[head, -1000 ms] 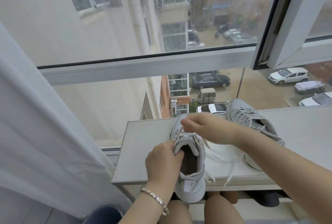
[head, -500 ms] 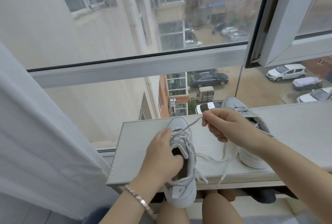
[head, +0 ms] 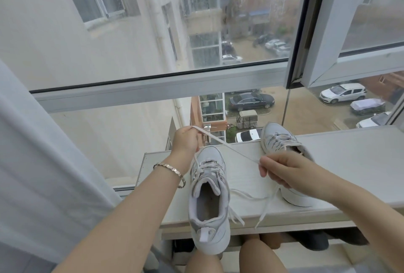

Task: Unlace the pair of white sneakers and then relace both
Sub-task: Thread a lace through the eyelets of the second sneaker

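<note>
Hands: your left hand (head: 185, 141) is up by the glass, fingers pinched on the lace (head: 229, 148). Your right hand (head: 282, 172) pinches the same lace lower down, so it runs tight between the two.
Head view, near sneaker: the near sneaker (head: 208, 196) lies on the desk (head: 349, 163), toe to the window, with its heel hanging out over the front edge above your knees. The crossings near the toe are threaded, so by my read you're mid-unlacing.
Head view, far sneaker: the far sneaker (head: 271, 132) sits on the desk just behind your right hand, laced up and not yet started, as far as I can judge.
Loose ends: the loose ends (head: 262, 213) trail across the desk and drop over its front edge.
Risk, tipping: neither hand pins that near sneaker down, so a hard tug could drag or tip it off the edge.
Risk, snag: pull sideways and the lace may bind in an eyelet, or the dangling ends may tangle.
</note>
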Demonstrator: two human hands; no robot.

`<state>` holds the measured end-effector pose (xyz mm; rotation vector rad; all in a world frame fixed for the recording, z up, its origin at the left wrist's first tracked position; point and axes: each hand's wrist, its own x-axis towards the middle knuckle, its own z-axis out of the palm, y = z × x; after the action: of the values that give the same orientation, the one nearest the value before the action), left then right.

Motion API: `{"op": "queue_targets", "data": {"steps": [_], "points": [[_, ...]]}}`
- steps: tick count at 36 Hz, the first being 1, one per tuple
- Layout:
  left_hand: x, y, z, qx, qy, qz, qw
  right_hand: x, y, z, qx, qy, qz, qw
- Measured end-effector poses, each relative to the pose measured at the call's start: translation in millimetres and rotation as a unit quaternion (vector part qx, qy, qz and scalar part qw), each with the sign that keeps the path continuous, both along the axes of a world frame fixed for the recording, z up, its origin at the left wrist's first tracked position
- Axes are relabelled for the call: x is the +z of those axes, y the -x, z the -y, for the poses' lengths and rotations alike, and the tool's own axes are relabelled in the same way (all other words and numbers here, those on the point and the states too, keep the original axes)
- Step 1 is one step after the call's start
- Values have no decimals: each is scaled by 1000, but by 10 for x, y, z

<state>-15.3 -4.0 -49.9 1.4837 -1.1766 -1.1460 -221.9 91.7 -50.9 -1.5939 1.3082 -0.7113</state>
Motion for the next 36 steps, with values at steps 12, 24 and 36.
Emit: {"op": "queue_targets", "data": {"steps": [12, 24, 36], "points": [[-91, 102, -218, -164, 84, 258, 948, -236, -40, -109, 2, -111, 287, 952], [-474, 10, -969, -102, 198, 515, 827, -392, -665, 10, -170, -43, 321, 930], [-541, -67, -1108, -40, 134, 333, 932, -683, -853, -26, -211, 33, 209, 954]]}}
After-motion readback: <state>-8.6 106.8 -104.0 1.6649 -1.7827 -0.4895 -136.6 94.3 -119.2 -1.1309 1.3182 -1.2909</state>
